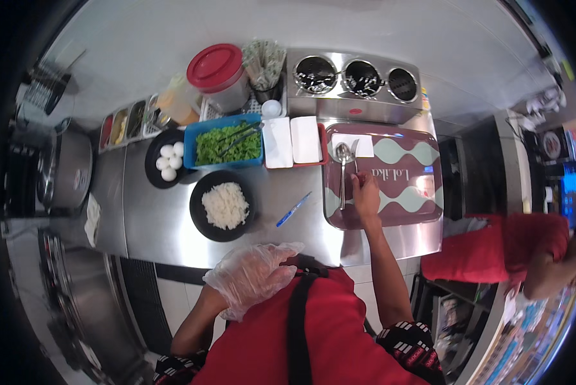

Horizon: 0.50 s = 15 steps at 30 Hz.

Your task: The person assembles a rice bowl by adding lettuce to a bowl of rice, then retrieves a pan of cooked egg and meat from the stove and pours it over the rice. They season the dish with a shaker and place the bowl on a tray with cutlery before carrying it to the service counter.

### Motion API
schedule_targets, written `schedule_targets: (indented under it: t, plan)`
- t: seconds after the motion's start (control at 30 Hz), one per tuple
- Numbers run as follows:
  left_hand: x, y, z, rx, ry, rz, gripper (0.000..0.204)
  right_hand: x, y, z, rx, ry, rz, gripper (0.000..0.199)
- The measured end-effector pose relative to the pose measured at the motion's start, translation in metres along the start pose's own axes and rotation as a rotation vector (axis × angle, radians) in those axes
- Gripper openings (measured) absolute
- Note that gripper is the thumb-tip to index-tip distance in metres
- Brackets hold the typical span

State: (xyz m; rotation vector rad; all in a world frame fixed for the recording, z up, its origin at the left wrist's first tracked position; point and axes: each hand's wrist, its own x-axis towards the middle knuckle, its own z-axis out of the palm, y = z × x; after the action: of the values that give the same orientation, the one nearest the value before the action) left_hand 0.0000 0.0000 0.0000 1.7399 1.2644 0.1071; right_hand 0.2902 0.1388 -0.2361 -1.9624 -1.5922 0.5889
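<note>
My right hand (366, 197) is bare and pinches the handle of a fork (355, 154) over the brown tray (397, 217) with its pale green wavy pattern. Beside the fork, on its left, lies a metal spoon (342, 173), its bowl toward the far edge. Both heads overlap a folded white napkin (365, 145). In a loose clear plastic glove, my left hand (253, 276) hovers at the counter's near edge in front of my body, fingers stretched out and holding nothing. A black bowl of white rice (225, 205) stands beyond it. A blue pen (293, 209) lies between bowl and tray.
Along the back stand a dark plate of eggs (168, 161), a blue bin of lettuce (229, 142) with tongs, napkin stacks (278, 142), a red-lidded container (216, 70) and a steel holder (365, 109) with three round wells. A person in red (493, 250) is at the right.
</note>
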Motion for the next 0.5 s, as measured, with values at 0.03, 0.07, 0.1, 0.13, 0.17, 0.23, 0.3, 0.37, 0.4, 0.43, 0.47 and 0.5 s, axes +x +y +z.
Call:
schedule_targets:
  t: [0.03, 0.07, 0.1, 0.13, 0.17, 0.23, 0.3, 0.37, 0.4, 0.43, 0.47, 0.5]
  plan:
    - [-0.005, 0.003, 0.005, -0.023, 0.044, 0.003, 0.045, -0.004, -0.003, 0.003, 0.000, 0.003, -0.017, 0.022]
    - [-0.010, 0.007, 0.010, -0.037, 0.084, 0.004, 0.043, -0.007, -0.006, 0.005, 0.006, 0.009, -0.013, 0.020]
    - [0.020, 0.009, 0.023, -0.111, 0.106, -0.042, 0.043, 0.020, 0.015, -0.003, -0.020, -0.015, -0.029, 0.020]
    - [0.022, 0.010, 0.027, -0.153, 0.116, -0.112, 0.043, 0.023, 0.018, -0.003, -0.010, -0.044, -0.011, 0.021]
    - [0.020, 0.012, 0.031, -0.199, 0.113, -0.189, 0.042, 0.020, 0.021, -0.003, 0.019, -0.067, -0.005, 0.022]
    - [0.023, 0.016, 0.038, -0.182, 0.175, -0.169, 0.042, 0.016, 0.026, -0.001, 0.009, -0.066, -0.064, 0.018]
    - [0.026, 0.017, 0.038, -0.234, 0.095, -0.272, 0.045, 0.018, 0.028, 0.000, 0.033, -0.032, -0.122, 0.015]
    - [0.030, 0.019, 0.039, -0.279, 0.108, -0.266, 0.046, 0.018, 0.028, -0.001, 0.089, 0.012, -0.156, 0.015]
    - [0.033, 0.019, 0.039, -0.303, 0.126, -0.258, 0.046, 0.018, 0.026, -0.001, 0.050, 0.026, -0.169, 0.016]
    - [0.035, 0.018, 0.038, -0.275, 0.150, -0.252, 0.044, 0.019, 0.023, -0.002, 0.034, 0.052, -0.195, 0.017]
    - [0.037, 0.018, 0.037, -0.250, 0.181, -0.245, 0.043, 0.020, 0.019, -0.002, 0.025, 0.082, -0.223, 0.019]
    - [0.038, 0.017, 0.036, -0.220, 0.214, -0.239, 0.043, 0.020, 0.015, -0.002, -0.031, 0.067, -0.214, 0.020]
